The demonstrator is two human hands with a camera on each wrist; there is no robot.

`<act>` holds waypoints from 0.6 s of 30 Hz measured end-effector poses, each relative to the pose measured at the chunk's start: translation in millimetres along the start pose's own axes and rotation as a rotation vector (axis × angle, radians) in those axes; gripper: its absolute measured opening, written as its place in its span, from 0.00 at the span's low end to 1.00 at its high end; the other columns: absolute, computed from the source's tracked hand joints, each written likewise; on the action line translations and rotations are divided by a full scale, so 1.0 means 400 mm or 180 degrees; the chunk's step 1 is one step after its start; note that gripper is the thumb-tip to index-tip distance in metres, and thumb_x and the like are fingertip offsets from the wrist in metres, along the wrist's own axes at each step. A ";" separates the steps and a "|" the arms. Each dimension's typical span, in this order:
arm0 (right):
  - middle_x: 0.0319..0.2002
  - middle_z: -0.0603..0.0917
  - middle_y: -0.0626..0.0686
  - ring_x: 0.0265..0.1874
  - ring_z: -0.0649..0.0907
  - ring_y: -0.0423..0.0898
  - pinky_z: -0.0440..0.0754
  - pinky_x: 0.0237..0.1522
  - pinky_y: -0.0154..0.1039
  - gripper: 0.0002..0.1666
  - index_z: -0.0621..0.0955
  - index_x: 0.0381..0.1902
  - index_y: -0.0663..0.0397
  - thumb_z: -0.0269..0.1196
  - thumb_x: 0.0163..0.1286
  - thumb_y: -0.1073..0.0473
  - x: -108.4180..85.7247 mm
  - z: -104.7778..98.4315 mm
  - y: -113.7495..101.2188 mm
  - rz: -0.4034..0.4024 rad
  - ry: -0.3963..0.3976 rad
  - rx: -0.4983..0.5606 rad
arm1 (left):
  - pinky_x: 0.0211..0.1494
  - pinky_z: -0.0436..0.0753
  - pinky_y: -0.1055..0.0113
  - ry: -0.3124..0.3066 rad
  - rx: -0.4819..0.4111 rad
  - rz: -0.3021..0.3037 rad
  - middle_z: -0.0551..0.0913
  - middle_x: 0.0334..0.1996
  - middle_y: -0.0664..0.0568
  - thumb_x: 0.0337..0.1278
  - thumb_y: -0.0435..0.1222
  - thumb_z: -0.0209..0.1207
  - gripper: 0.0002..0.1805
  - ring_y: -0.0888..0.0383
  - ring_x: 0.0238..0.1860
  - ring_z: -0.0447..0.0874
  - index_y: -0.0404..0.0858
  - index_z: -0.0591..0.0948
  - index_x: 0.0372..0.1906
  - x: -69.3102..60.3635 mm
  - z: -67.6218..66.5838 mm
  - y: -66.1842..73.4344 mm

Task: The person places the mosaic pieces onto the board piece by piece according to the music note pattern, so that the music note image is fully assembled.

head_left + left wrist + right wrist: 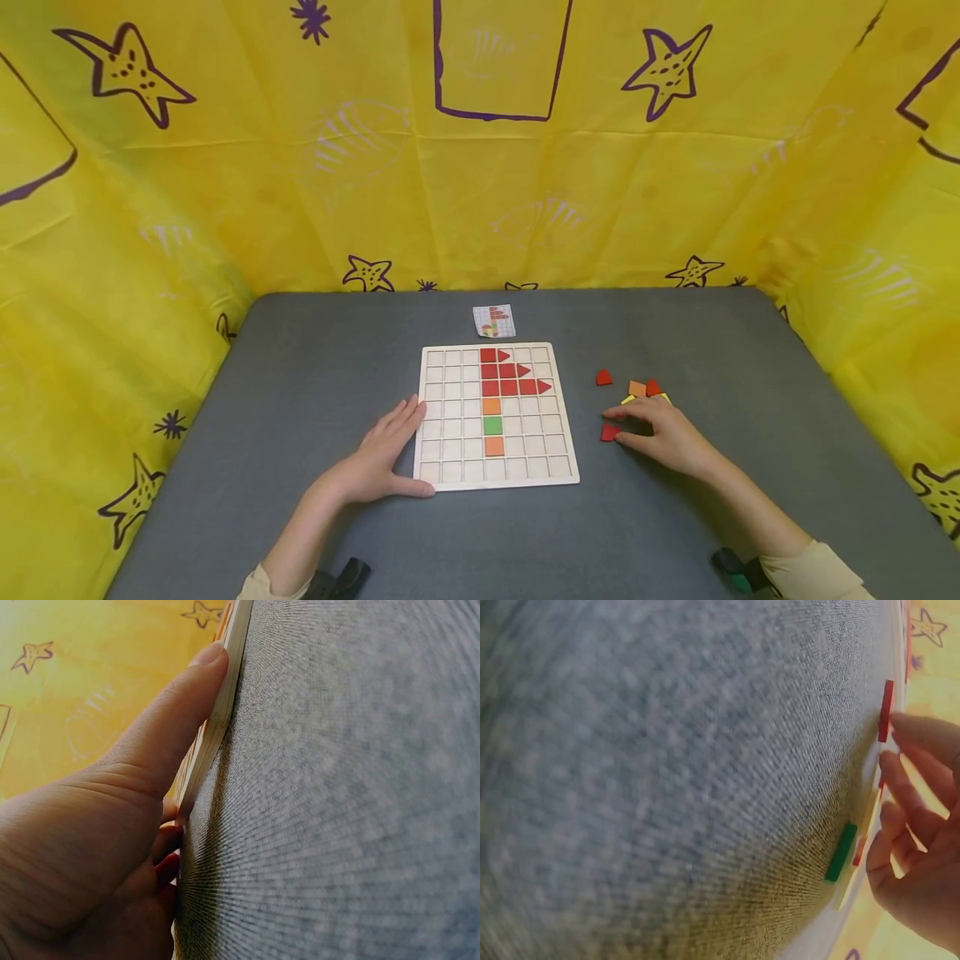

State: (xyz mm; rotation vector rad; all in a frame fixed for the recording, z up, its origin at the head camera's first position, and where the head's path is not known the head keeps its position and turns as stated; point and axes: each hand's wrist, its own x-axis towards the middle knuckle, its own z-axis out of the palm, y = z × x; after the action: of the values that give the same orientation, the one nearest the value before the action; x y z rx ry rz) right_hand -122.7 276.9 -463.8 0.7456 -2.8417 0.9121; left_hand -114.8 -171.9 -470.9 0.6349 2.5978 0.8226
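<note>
A wooden grid board [453, 450] lies flat on the table, with rows of red tiles [508, 387] ending in triangles. Below them a column has an orange tile [491, 406], a green tile [492, 425] and another orange tile [495, 447]. My left hand [378, 458] rests against the board's left side, fingers extended and thumb at the near corner. Right of the board, my right hand [667, 429] is over loose tiles, its thumb at a red tile [610, 432]. In the right wrist view that red tile [886, 711] lies by the thumb tip, not visibly pinched.
Loose pieces beside the right hand include a red one [603, 378], an orange square [637, 388], partly covered yellow pieces and a green tile [841, 853]. A small picture card [494, 322] lies behind the board. Yellow cloth [480, 192] hangs around the grey table [337, 350].
</note>
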 end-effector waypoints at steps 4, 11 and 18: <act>0.38 0.84 0.40 0.39 0.77 0.42 0.72 0.46 0.41 0.17 0.86 0.42 0.48 0.76 0.53 0.55 0.000 0.004 0.004 0.0174 -0.0021 0.0015 | 0.70 0.48 0.37 -0.0002 -0.0009 -0.0007 0.43 0.78 0.44 0.40 0.61 0.71 0.66 0.42 0.76 0.38 0.36 0.48 0.78 0.001 0.000 0.001; 0.36 0.82 0.39 0.38 0.75 0.41 0.72 0.44 0.40 0.14 0.85 0.39 0.43 0.76 0.54 0.54 0.004 0.014 0.011 0.0327 -0.0142 0.0225 | 0.70 0.48 0.37 -0.0005 -0.0011 -0.0025 0.43 0.78 0.44 0.39 0.61 0.71 0.66 0.43 0.77 0.38 0.37 0.48 0.78 0.002 0.002 0.000; 0.32 0.80 0.38 0.36 0.74 0.40 0.71 0.42 0.37 0.12 0.85 0.36 0.41 0.76 0.54 0.54 0.010 0.022 0.007 0.0277 -0.0054 0.0249 | 0.70 0.48 0.37 -0.0009 -0.0014 -0.0051 0.43 0.78 0.44 0.38 0.62 0.71 0.66 0.42 0.76 0.38 0.37 0.48 0.78 0.004 0.004 0.000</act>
State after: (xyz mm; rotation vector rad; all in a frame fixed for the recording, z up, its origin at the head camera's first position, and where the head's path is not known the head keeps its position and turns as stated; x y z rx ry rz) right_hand -126.9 272.3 -471.7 0.6445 -2.8887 1.0392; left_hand -115.4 -170.4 -472.3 0.6128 2.5945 0.8215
